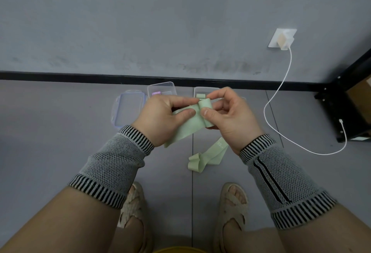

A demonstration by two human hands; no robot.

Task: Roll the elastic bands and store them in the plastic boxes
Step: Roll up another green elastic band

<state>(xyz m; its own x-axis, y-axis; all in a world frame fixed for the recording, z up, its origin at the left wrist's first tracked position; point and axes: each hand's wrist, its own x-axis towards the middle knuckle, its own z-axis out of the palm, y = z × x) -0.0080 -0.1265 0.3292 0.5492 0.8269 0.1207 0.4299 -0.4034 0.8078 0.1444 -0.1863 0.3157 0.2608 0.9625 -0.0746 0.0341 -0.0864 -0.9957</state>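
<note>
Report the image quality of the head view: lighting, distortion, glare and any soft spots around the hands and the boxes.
Head view: even, dim light with faint shadows; wide-angle lens bows the black baseboard and stretches the forearms; no strong glare; the left hand, right hand and green band are fairly sharp, while the clear boxes behind look washed out and soft.

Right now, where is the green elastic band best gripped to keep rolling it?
At the rolled end of the green elastic band, pinched from both sides as the left hand and right hand do; its tail hangs slack to the floor.
</note>
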